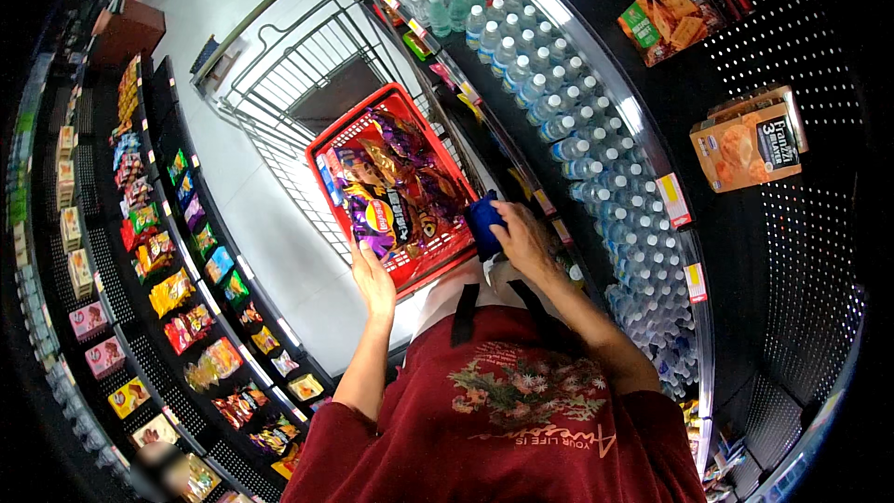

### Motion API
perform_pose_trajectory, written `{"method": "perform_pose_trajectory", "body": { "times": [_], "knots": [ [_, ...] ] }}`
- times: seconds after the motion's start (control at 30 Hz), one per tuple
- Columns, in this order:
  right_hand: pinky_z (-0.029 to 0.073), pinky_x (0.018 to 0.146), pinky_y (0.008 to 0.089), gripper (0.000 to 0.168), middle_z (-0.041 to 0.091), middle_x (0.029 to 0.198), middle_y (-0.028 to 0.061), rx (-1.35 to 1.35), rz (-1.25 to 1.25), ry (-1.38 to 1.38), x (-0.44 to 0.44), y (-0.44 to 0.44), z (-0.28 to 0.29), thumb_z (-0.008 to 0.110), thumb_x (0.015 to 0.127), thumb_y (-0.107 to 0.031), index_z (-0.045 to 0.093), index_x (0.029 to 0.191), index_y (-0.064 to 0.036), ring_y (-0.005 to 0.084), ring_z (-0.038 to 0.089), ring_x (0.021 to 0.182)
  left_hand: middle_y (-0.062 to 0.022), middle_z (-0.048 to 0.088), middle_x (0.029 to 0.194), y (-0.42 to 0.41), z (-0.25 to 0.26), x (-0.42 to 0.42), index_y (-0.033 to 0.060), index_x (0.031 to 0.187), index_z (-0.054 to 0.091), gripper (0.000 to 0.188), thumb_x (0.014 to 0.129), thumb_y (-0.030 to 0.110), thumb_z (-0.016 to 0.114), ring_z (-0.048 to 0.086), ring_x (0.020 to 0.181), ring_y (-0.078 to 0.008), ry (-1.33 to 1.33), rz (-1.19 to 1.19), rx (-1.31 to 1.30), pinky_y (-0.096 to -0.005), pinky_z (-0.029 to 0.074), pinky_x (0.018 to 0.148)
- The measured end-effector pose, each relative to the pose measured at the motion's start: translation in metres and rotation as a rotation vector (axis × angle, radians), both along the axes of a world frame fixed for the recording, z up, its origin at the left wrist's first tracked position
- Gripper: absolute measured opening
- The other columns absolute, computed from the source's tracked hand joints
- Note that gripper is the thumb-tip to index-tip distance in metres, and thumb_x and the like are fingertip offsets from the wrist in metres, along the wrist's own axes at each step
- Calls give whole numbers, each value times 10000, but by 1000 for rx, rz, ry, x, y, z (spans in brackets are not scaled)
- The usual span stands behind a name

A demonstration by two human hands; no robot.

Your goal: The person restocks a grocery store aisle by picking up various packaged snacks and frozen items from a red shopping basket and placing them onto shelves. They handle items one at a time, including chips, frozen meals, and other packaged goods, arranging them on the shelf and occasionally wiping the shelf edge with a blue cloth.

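Observation:
A red plastic shopping basket [448, 144] sits in a metal-wire shopping cart [293, 66]. Inside it lie several snack bags, among them a purple-and-black Lay's chip bag [383, 213] and a shiny gold-brown packet [380, 157]. My right hand [522, 236] grips a dark blue packet [483, 226] at the basket's near right corner. At the near left side, my left hand [372, 283] is against the basket's rim, beside the chip bag's lower corner. Whether its fingers close on the rim or on the bag is not clear.
Close on the right, a shelf [503, 94] holds rows of water bottles [559, 129]. Above it stand a biscuit pack [663, 24] and an orange Franzzi box [744, 147]. To the left, shelves carry snack bags [171, 292]. A brown box [129, 31] stands farther back.

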State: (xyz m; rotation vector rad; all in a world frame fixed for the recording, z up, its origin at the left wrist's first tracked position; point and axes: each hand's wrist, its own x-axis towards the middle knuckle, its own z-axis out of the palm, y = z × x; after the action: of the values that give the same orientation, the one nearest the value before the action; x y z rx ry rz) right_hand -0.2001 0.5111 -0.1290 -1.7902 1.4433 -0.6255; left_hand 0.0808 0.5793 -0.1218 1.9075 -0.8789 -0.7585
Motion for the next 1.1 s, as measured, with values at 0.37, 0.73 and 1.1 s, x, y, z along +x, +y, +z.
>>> {"method": "perform_pose_trajectory", "body": {
  "times": [0.37, 0.73, 1.1],
  "knots": [
    [452, 1017, 453, 638, 559, 1351, 233, 433, -173, 50, -28, 39, -78, 733, 872, -244, 456, 1397, -10, 398, 548, 1229, -236, 563, 1308, -6, -76, -9, -82, 1439, 384, 524, 1084, 304, 365, 595, 1134, -302, 26, 10, 109, -383, 515, 919],
    [442, 1021, 489, 790, 476, 1370, 257, 500, -181, 232, 3, 32, -98, 782, 819, -365, 405, 1417, -13, 409, 486, 1248, -255, 616, 1257, -20, -65, -19, -94, 1363, 485, 619, 1000, 404, 543, 626, 1087, -313, -182, -180, 273, -370, 478, 945],
    [502, 798, 488, 334, 575, 1007, 204, 201, -315, 95, 7, 39, -95, 699, 872, -167, 501, 1107, -34, 409, 596, 961, -243, 624, 1211, 17, -93, 51, -127, 1291, 514, 471, 992, 233, 572, 602, 1132, -315, -99, -102, 192, -393, 454, 994]
  ]
}}
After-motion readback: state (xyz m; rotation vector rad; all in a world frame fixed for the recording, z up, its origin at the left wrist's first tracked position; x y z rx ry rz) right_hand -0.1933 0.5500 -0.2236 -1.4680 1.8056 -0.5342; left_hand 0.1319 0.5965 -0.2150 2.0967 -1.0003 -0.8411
